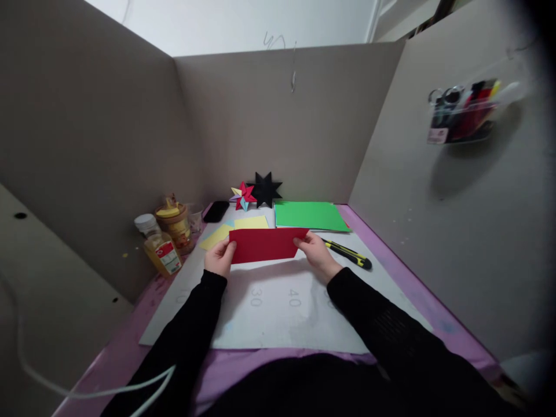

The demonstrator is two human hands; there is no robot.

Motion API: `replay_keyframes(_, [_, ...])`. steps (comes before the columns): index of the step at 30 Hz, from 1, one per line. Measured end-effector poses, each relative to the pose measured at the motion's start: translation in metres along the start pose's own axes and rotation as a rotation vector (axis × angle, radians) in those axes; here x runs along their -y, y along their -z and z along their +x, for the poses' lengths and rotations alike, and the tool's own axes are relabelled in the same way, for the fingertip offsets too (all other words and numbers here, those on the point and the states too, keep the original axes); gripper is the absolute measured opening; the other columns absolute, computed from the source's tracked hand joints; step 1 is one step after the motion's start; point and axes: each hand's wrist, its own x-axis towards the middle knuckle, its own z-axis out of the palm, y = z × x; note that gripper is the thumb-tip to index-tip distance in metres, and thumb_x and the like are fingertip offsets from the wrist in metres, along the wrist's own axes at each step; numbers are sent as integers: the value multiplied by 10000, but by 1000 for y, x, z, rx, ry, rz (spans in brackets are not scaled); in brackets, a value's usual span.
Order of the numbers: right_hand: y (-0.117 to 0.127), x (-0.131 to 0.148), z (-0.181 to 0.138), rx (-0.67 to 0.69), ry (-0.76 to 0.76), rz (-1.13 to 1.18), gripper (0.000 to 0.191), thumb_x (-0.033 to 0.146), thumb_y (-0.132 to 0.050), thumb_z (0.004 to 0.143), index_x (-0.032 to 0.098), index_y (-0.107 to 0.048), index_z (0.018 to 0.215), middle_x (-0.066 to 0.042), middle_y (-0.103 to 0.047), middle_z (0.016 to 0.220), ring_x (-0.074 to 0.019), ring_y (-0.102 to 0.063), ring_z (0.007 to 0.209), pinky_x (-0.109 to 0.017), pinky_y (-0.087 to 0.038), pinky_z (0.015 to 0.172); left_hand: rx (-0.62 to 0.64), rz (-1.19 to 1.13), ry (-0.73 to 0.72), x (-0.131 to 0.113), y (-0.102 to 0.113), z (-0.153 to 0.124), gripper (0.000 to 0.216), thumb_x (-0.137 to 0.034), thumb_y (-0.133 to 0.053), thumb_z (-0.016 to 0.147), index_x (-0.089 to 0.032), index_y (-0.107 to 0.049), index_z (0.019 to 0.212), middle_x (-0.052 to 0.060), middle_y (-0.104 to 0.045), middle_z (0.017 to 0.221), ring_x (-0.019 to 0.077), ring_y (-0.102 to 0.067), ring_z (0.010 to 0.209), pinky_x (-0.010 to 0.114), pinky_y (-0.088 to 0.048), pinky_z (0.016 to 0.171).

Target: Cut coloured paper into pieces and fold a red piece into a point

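A strip of red paper (264, 245) is stretched between my two hands, raised above the white mat. My left hand (219, 258) pinches its left end, thumb in front. At the right end, my right hand (319, 255) grips it the same way; the fingers behind the paper are hidden. Just behind the strip lie pale yellow sheets (252, 222), partly covered by it. A black and yellow utility knife (350, 253) rests on the mat close to my right hand.
Green paper (310, 215) tops a stack at the back. Two folded stars, one multicoloured (244, 196) and one black (265, 189), stand by the back panel. Left are a phone (216, 211), a glue bottle (164, 249) and a jar (175, 226). A tool holder (463, 119) hangs right.
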Motion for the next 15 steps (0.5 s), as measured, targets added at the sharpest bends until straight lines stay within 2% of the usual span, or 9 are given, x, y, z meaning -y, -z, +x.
replay_keyframes(7, [-1,-4,-2,-60,6,-16,235,283,-659,654,178,-634,862,-34,-693,843,-167,-607,745,-337,-454,778,-60,73,-141,-12,0,-11,293,-364,-620,724,-136,-712,883,65,-711,812,176,-644,704,294,-521,690])
replay_keyframes(15, [2,-11,-3,-78,-2,-60,220,277,-656,653,174,-640,847,-24,-689,788,-159,-599,703,-322,-452,743,-104,127,-199,-22,2,-12,226,-324,-637,719,-155,-722,842,62,-704,760,148,-616,635,251,-500,611])
